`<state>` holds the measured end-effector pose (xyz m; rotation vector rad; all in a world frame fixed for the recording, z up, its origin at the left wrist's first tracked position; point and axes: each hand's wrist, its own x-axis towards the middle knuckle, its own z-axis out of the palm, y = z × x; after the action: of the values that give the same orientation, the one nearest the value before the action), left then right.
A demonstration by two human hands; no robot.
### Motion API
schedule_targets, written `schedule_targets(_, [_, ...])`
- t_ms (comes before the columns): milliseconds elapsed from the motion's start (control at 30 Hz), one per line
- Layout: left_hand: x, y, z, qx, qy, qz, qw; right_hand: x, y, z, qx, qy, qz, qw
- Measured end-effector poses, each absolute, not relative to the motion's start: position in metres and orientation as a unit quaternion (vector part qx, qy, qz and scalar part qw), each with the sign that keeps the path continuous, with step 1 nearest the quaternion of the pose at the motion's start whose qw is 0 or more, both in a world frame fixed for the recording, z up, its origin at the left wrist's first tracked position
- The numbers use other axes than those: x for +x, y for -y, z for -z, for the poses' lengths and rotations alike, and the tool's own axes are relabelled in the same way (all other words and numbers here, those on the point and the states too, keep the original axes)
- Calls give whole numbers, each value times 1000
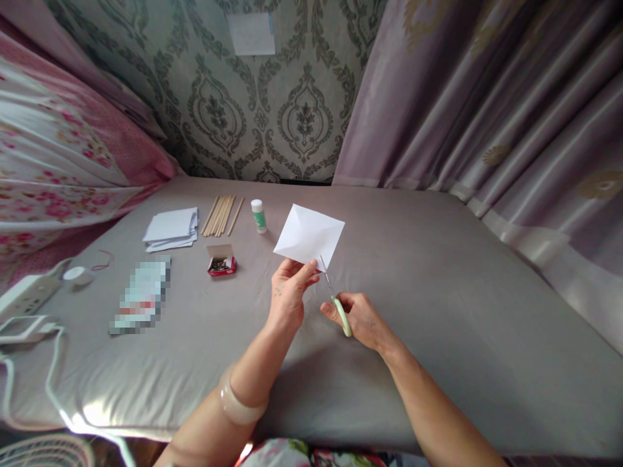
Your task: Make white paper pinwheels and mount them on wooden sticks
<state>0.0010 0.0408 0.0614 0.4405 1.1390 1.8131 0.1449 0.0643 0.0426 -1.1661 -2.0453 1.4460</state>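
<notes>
- A sheet of smooth white paper, four-cornered and faintly creased, is held aloft above the grey cloth.
- The left hand pinches its lower edge, thumb on top, other fingers beneath.
- The right hand has its fingers closed around the pale green plastic handle of the scissors; the slim metal blades overlap the paper's lower corner, though I cannot tell how far they part.
- Beyond the left hand, a cylindrical glue stick with a white cap stands upright.
- Thin, straight wooden sticks lie side by side, one slightly apart, next to a loosely squared paper stack.
- Nearer, a red card box has its flap raised over small dark pieces.
- Edges: the patterned wall bounds the far side; to the right, bare cloth runs to the satiny curtain, well apart from the scissors.
</notes>
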Motion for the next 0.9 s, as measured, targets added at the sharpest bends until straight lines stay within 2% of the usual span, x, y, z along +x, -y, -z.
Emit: schedule_targets(900, [2,-40,-64,173,-457,-744,456,138,-62,-42,-464,708,-490,211])
